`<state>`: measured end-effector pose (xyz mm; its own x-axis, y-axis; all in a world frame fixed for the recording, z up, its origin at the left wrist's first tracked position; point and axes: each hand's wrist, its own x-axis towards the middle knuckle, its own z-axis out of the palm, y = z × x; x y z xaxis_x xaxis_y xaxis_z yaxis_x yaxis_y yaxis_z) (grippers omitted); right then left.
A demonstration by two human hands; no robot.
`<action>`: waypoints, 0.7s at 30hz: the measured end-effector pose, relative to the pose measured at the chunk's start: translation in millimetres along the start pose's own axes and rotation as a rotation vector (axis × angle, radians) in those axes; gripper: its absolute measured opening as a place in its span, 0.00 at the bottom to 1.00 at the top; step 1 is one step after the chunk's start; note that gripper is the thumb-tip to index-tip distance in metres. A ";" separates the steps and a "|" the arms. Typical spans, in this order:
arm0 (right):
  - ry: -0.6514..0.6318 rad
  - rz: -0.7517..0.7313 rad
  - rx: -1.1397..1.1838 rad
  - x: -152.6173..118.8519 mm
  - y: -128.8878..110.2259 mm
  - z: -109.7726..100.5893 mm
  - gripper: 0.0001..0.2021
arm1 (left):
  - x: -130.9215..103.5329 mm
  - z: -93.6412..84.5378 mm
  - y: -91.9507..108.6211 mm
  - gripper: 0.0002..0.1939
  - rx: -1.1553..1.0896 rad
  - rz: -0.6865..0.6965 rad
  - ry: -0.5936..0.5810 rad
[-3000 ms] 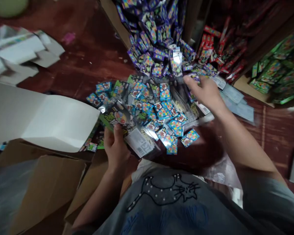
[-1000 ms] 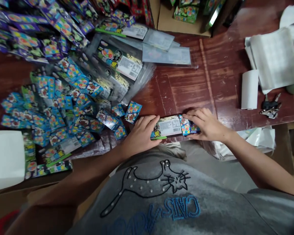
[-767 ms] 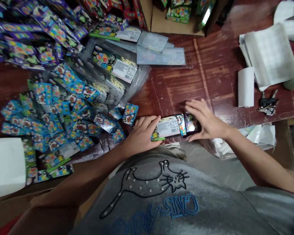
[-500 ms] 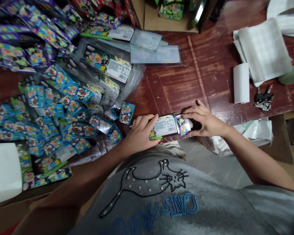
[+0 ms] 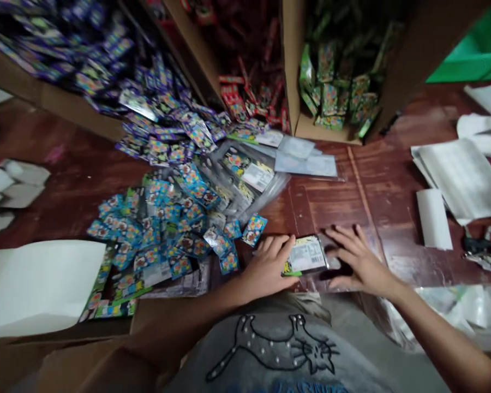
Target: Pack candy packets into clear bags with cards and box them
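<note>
Left hand point(image 5: 268, 267): closed over the near-left end of the flat printed packet point(image 5: 305, 255), thumb along the edge nearest the body, fingers at the opposite edge. Right hand point(image 5: 362, 267): fingers spread, thumb apart, grasping nothing visible; it stands at the packet's free end. Whether a fingertip touches the clear film point(image 5: 333, 262) there cannot be told.

Governing relation: the packet extends rightward from the left-hand grip, its long axis running from that grip toward the right palm, roughly parallel to the table edge. Label side faces up. The left hand is nearer, being in contact; the right hand faces the opposite end across a narrow gap.

Position relative to the grip: the packet lies flat on the tabletop point(image 5: 323, 202), immediately right of the left fingers. One blue box point(image 5: 254, 229) sits just beyond the left knuckles; the blue box pile point(image 5: 155, 224) spreads farther left.
</note>
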<state>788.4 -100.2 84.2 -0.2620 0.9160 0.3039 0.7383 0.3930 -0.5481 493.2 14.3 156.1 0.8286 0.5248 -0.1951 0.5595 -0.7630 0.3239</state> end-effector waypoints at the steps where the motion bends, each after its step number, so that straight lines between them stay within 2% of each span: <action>1: -0.039 -0.026 -0.001 2.2 1.8 -2.1 0.29 | 1.5 -5.3 -0.7 0.56 -0.001 0.019 -0.016; 3: -0.019 -0.026 -0.005 16.1 13.1 -12.8 0.24 | 12.3 -25.0 -7.4 0.53 -0.010 0.087 -0.037; 5: 0.157 0.044 -0.054 44.9 35.3 -30.6 0.20 | 41.2 -57.5 -23.7 0.41 0.008 0.141 0.025; 7: 0.379 0.175 -0.180 86.7 65.4 -51.2 0.24 | 93.3 -98.0 -48.0 0.26 0.088 0.107 0.199; 8: 0.461 0.265 -0.277 110.8 81.2 -60.7 0.28 | 126.8 -118.6 -61.3 0.22 0.119 0.074 0.284; 9: 0.487 0.365 -0.371 135.5 96.2 -69.0 0.30 | 162.9 -138.2 -74.0 0.21 0.132 0.022 0.366; 10: 0.476 0.467 -0.445 159.9 109.6 -75.7 0.30 | 199.5 -155.8 -85.5 0.22 0.131 -0.047 0.435; 12: 0.359 0.645 -0.515 202.3 129.3 -84.6 0.29 | 264.4 -183.1 -103.1 0.25 0.096 -0.204 0.514; 14: 0.264 0.737 -0.516 228.4 138.9 -88.7 0.28 | 306.2 -198.5 -113.7 0.25 0.062 -0.330 0.500; 15: 0.237 0.749 -0.511 233.3 140.2 -89.8 0.26 | 316.1 -202.4 -117.5 0.23 0.053 -0.371 0.482; 17: 0.252 0.699 -0.494 225.9 136.3 -91.0 0.23 | 313.9 -205.3 -125.1 0.19 0.052 -0.399 0.448; 19: 0.374 0.621 -0.433 199.9 125.0 -91.9 0.21 | 289.5 -205.7 -134.9 0.19 0.084 -0.342 0.462; 21: 0.540 0.608 -0.280 164.4 109.5 -92.3 0.23 | 254.5 -203.5 -144.7 0.19 0.163 -0.181 0.524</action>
<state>883.5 85.9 146.1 0.5081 0.7691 0.3877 0.7994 -0.2535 -0.5447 618.8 335.0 247.9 0.6216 0.7377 0.2635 0.7218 -0.6701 0.1733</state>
